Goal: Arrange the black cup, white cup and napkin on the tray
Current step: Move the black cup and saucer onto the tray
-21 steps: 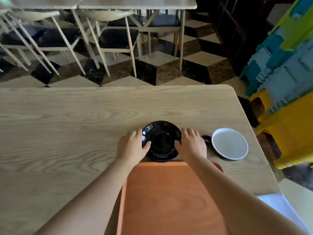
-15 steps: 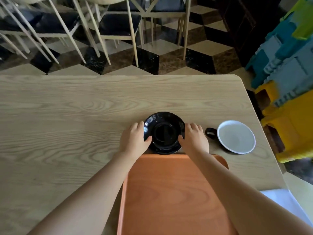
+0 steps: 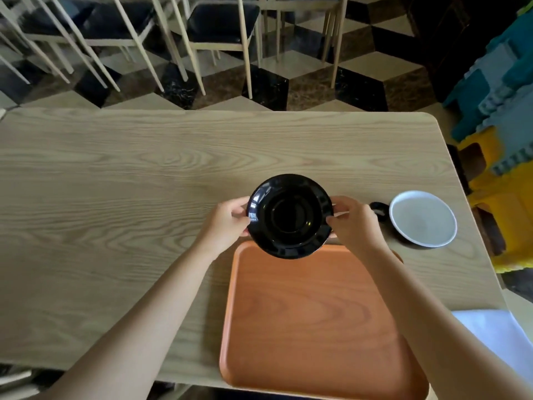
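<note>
A glossy black saucer (image 3: 290, 216) is held by its rim between my left hand (image 3: 227, 223) and my right hand (image 3: 353, 223), lifted just over the far edge of the orange wooden tray (image 3: 311, 321). A small black cup (image 3: 378, 209) stands on the table right of my right hand, partly hidden by it. Beside that cup lies a white saucer (image 3: 423, 218). No white cup shows. A pale napkin-like sheet (image 3: 501, 336) lies at the table's near right corner.
The light wooden table (image 3: 115, 197) stretches wide to the left. Chairs (image 3: 219, 27) stand beyond the far edge on a patterned floor. Blue, teal and yellow plastic stools (image 3: 501, 140) are stacked right of the table.
Both hands closed on the black saucer's rim and raised it off the table toward the tray's far edge. The view tilted downward.
</note>
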Demonstrator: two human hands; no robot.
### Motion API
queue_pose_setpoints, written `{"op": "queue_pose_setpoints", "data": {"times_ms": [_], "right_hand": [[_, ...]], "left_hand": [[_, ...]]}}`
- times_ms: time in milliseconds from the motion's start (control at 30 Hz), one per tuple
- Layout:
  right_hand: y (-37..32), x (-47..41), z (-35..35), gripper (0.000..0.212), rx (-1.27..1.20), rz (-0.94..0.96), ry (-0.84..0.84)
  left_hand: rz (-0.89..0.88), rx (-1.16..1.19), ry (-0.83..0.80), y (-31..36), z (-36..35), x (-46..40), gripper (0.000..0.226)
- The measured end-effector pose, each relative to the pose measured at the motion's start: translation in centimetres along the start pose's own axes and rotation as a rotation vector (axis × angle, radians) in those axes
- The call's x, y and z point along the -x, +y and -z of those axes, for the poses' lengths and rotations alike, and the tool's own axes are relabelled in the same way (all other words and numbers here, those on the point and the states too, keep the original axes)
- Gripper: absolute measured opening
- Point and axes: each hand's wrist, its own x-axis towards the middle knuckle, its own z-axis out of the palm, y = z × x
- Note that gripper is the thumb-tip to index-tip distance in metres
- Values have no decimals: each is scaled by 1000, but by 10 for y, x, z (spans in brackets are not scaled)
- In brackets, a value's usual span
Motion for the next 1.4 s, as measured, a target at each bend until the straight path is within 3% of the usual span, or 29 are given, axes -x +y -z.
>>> {"op": "queue_pose_setpoints", "data": {"times_ms": [233,367,667,1100,1167,1267,1400], "right_hand": [[14,57,-7,53,-344,-20,-97],[26,76,-20,51,-328,-48,-151],[41,85,-30,47,-315,-93,-185],[38,84,-36,62,-292,-106,-180],[38,85,-36,58,-258,-93,-180],[34,85,-33,37,-178,-71,-186],[31,88,-28,27,18,-9,-181]], "left_hand": [[104,128,67,-24,13,65,28],[150,83,118,-48,8,90,38],[175,-74,133,-56,1,100,33],[167,-175,137,-53,2,100,34],[174,-188,137,-53,3,100,35],[160,-226,145,-52,2,99,34],[147,-405,158,-50,1,99,32]]}}
